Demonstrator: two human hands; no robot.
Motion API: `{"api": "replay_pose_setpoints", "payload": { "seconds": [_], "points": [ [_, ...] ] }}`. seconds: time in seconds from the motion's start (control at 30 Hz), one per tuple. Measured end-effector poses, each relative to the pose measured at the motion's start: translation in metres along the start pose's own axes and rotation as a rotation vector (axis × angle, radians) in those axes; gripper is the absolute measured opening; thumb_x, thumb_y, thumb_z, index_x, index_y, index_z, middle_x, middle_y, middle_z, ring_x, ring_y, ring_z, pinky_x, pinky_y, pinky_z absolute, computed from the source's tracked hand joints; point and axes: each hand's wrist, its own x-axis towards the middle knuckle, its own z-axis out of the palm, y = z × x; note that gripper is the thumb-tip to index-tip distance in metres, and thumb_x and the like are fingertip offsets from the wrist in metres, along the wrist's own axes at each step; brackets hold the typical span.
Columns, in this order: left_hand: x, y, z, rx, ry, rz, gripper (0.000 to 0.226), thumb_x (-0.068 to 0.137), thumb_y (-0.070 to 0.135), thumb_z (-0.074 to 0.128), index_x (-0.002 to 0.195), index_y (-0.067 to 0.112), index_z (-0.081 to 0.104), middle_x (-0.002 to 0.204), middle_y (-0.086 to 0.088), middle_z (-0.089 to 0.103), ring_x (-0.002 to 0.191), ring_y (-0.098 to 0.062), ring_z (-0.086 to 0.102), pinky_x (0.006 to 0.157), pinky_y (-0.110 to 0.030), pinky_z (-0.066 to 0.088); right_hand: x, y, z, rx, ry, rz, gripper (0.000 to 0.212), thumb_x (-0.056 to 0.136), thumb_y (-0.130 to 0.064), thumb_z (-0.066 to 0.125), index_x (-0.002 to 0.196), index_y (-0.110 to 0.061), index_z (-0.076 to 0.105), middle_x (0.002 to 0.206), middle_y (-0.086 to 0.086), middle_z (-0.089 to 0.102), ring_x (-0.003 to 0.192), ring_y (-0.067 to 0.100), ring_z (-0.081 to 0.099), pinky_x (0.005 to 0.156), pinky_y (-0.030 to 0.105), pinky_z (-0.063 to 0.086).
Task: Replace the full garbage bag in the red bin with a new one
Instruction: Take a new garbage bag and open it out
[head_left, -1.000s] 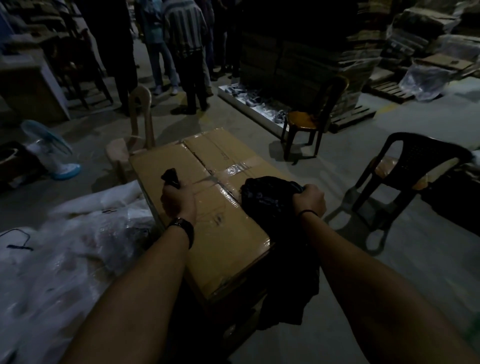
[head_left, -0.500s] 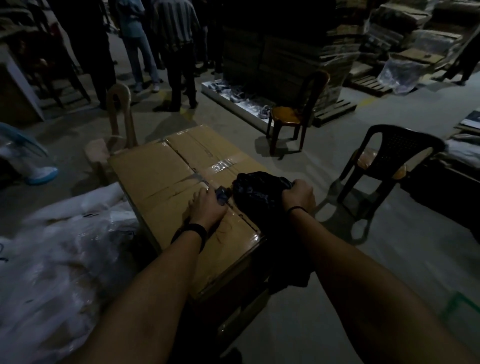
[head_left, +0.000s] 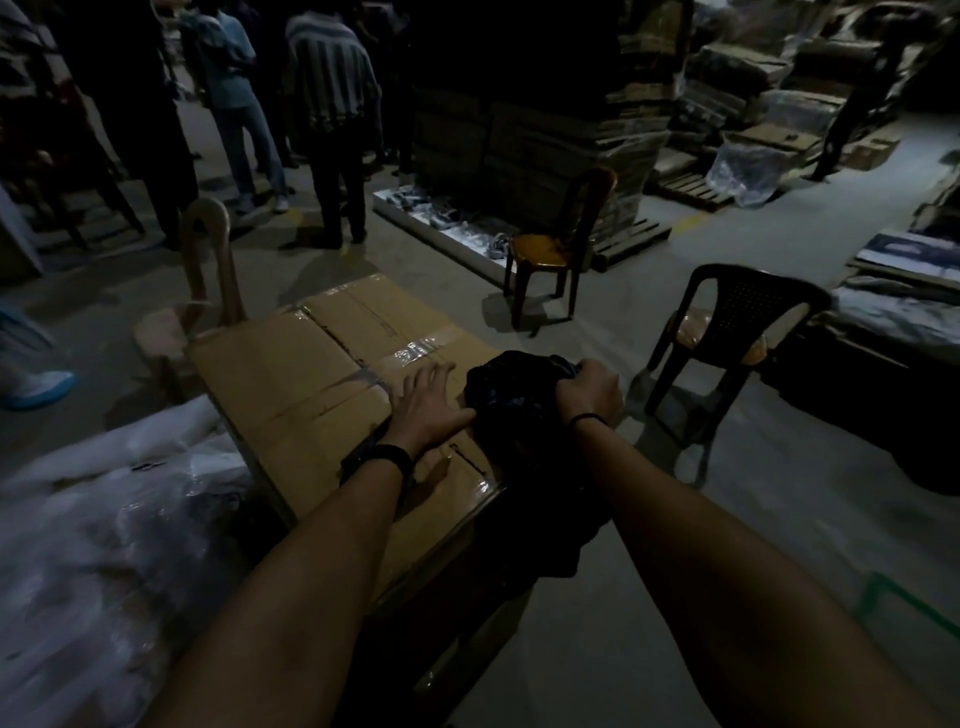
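black plastic: bag (head_left: 511, 410), crumpled, glossy in patches, bunched into a dark lump; lighting dim, finer detail not readable
bag position: sits on the near right corner of the box (head_left: 332, 384), its lower part drapes over the box edge and hangs down the side
box: brown cardboard, flaps shut, clear tape strips crossing the top
right hand (head_left: 589, 392): fist closed on the top right of the bag, gathered plastic pokes out above the knuckles; thin band on the wrist
left hand (head_left: 426, 402): flat on the box top, fingers spread, holding nothing; thumb edge touches the left side of the bag; dark watch (head_left: 379, 460) on the wrist
bag vs grip: bulk of the bag lies left of and below the right fist, between the two hands; hanging part runs down under the right forearm
red bin: not visible in this view
left of box: pile of clear plastic sheeting (head_left: 98, 530), pale chair (head_left: 200, 291) behind the box's far left corner
right of box: dark plastic chair (head_left: 737, 332) on the concrete floor, well apart from the hands
further back: orange-seated chair (head_left: 553, 244) by a tall stack of cartons (head_left: 540, 119) on a pallet
background: several people (head_left: 332, 104) standing, backs to camera
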Motion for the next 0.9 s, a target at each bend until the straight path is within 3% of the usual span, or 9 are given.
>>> {"api": "replay_pose_setpoints", "payload": {
  "seconds": [0.17,0.33,0.47,0.67,0.8,0.9],
  "points": [
    [0.006,0.047,0.007,-0.058,0.026,0.161,0.049,0.082,0.046,0.055,0.125,0.023,0.050,0.131,-0.003,0.051,0.124,-0.026,0.041,0.103,-0.043,0.031,0.005,0.015,-0.041,0.046,0.069,0.041,0.017,0.083,-0.011,0.053,0.093,-0.007,0.066,0.100,0.018,0.066,0.091,0.036,0.064,0.074,0.035,0.050],
    [0.001,0.105,0.032,-0.130,-0.020,0.282,0.044,0.080,0.047,0.056,0.114,0.019,0.057,0.120,-0.003,0.059,0.117,-0.023,0.049,0.096,-0.041,0.046,0.010,0.045,-0.093,0.054,0.168,0.098,0.024,0.082,-0.013,0.053,0.100,-0.009,0.068,0.107,0.018,0.067,0.099,0.037,0.064,0.082,0.038,0.052],
    [-0.004,0.157,0.060,-0.155,-0.113,0.360,0.038,0.082,0.051,0.056,0.107,0.022,0.057,0.117,-0.001,0.060,0.117,-0.021,0.049,0.093,-0.038,0.046,0.010,0.078,-0.137,0.071,0.249,0.161,0.025,0.082,-0.014,0.055,0.103,-0.012,0.069,0.109,0.018,0.066,0.101,0.037,0.064,0.081,0.036,0.051],
    [-0.025,0.258,0.095,-0.198,-0.174,0.537,0.039,0.082,0.050,0.056,0.109,0.022,0.056,0.113,-0.002,0.061,0.106,-0.020,0.054,0.088,-0.039,0.049,0.003,0.136,-0.208,0.059,0.376,0.239,0.014,0.082,-0.014,0.057,0.090,-0.011,0.068,0.084,0.012,0.063,0.081,0.034,0.066,0.066,0.034,0.048],
    [-0.048,0.331,0.114,-0.228,-0.210,0.672,0.036,0.083,0.048,0.057,0.109,0.022,0.057,0.107,-0.001,0.061,0.099,-0.020,0.057,0.082,-0.039,0.051,-0.008,0.180,-0.267,0.078,0.446,0.303,0.010,0.081,-0.015,0.058,0.084,-0.013,0.068,0.083,0.011,0.065,0.074,0.033,0.062,0.063,0.033,0.046],
    [-0.075,0.383,0.125,-0.288,-0.306,0.766,0.043,0.088,0.052,0.056,0.119,0.022,0.059,0.113,0.002,0.064,0.100,-0.014,0.061,0.084,-0.034,0.053,-0.020,0.213,-0.315,0.137,0.476,0.380,0.020,0.081,-0.013,0.059,0.061,-0.016,0.056,0.065,0.008,0.052,0.061,0.029,0.050,0.059,0.031,0.041]
  ]
}}
